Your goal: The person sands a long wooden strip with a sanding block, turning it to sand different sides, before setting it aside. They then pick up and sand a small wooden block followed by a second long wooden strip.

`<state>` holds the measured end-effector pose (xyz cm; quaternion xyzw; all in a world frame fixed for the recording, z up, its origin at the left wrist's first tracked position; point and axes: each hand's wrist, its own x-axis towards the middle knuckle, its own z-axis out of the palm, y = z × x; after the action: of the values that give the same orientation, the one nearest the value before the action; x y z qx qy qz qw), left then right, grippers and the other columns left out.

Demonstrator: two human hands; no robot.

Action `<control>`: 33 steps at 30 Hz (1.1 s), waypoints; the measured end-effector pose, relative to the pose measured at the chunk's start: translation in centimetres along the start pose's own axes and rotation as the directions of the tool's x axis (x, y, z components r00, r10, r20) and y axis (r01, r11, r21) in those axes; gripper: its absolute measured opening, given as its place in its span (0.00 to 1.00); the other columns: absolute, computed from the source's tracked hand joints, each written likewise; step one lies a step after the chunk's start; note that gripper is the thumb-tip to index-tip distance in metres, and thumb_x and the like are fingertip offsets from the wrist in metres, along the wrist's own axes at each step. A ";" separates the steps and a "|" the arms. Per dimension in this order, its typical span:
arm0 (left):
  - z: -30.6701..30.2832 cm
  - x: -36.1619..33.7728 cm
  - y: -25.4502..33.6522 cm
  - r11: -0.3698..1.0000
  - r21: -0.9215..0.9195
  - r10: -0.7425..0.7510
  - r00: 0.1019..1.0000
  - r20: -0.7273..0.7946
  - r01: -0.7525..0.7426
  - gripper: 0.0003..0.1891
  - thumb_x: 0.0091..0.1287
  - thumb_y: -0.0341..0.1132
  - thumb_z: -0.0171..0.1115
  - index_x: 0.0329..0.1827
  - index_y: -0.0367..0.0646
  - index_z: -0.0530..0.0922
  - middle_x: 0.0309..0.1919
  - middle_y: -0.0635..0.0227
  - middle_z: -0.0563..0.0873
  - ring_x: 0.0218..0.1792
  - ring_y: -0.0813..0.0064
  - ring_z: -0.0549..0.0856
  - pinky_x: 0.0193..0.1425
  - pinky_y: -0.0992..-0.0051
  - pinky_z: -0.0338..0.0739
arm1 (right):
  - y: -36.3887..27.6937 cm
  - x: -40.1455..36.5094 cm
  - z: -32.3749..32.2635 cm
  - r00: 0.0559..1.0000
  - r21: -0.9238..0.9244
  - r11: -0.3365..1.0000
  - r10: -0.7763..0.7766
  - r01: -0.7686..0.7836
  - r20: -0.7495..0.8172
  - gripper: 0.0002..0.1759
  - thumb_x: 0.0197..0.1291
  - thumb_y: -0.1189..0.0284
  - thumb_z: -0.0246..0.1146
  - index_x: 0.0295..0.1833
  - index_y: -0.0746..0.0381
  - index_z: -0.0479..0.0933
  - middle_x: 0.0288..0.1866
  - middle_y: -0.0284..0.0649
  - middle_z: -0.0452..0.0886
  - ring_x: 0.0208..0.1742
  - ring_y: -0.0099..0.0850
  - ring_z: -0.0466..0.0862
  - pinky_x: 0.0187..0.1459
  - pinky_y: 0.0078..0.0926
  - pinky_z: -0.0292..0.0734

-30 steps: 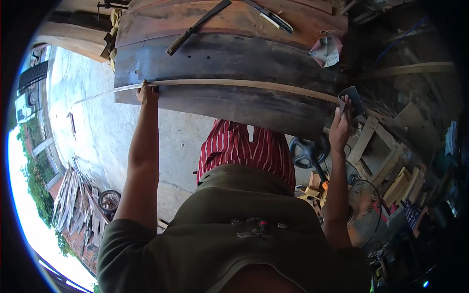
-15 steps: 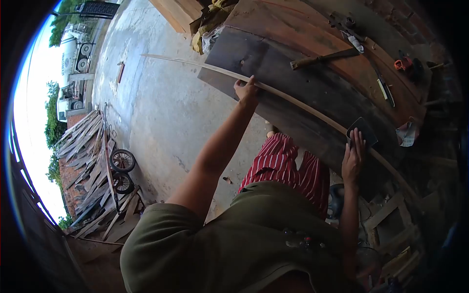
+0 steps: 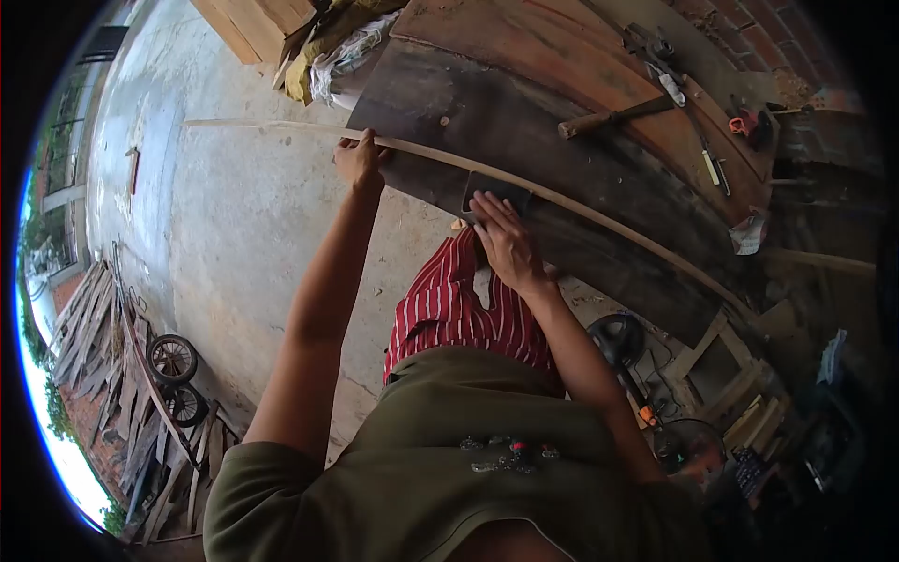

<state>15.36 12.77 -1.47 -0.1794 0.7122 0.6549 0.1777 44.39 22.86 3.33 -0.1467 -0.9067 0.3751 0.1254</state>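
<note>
A long, thin wooden strip (image 3: 562,199) lies along the dark board of the workbench (image 3: 412,94), its far end jutting out over the floor. My left hand (image 3: 360,161) is closed around the strip near the bench's left edge. Beneath the fingers of my right hand (image 3: 508,242) is a dark square sheet that looks like sandpaper (image 3: 494,182), pressed flat beside and against the strip. Those fingers are stretched out, and the underside of the sheet is hidden.
A wooden-handled chisel-like tool (image 3: 609,119), a saw-like blade (image 3: 716,173) and a crumpled paper (image 3: 748,232) lie on the bench. Plastic bags (image 3: 351,58) sit behind its left corner. Scrap planks (image 3: 103,347) and two wheels (image 3: 173,360) stand at left; a fan (image 3: 688,448) at lower right.
My right hand has slid left along the strip with the sandpaper, ending much closer to my left hand. My left hand still grips the strip. The camera view has shifted.
</note>
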 end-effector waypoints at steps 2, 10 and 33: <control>-0.4 -0.2 0.2 0.997 0.067 -0.024 1.000 -0.020 0.025 0.23 0.66 0.30 0.65 0.61 0.33 0.70 0.49 0.54 0.82 0.43 0.62 0.87 0.44 0.64 0.89 | -0.6 -0.9 0.4 1.000 -0.012 1.000 -0.010 0.010 0.003 0.20 0.68 0.77 0.57 0.64 0.69 0.74 0.68 0.47 0.76 0.69 0.45 0.75 0.72 0.43 0.68; -2.9 0.2 -0.7 0.980 -0.136 -0.101 0.956 0.275 0.143 0.12 0.69 0.24 0.56 0.54 0.39 0.74 0.45 0.61 0.85 0.46 0.62 0.88 0.48 0.63 0.87 | 2.9 -5.7 -13.7 0.888 -0.482 0.785 0.181 -0.389 -0.422 0.29 0.73 0.64 0.55 0.74 0.64 0.64 0.75 0.49 0.66 0.76 0.50 0.64 0.73 0.57 0.59; -11.7 -14.0 -5.8 0.627 -0.770 -0.139 0.990 0.034 0.115 0.37 0.64 0.52 0.67 0.67 0.37 0.64 0.58 0.55 0.75 0.58 0.61 0.77 0.64 0.60 0.72 | 5.1 -12.6 -14.0 0.947 -0.383 0.903 -0.072 0.195 0.313 0.33 0.44 0.77 0.74 0.60 0.60 0.73 0.44 0.45 0.73 0.48 0.48 0.77 0.48 0.47 0.76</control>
<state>30.23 1.00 1.22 -0.2971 0.3533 0.8790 0.1196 61.66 30.73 7.79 -0.0495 -0.9813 0.1851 -0.0172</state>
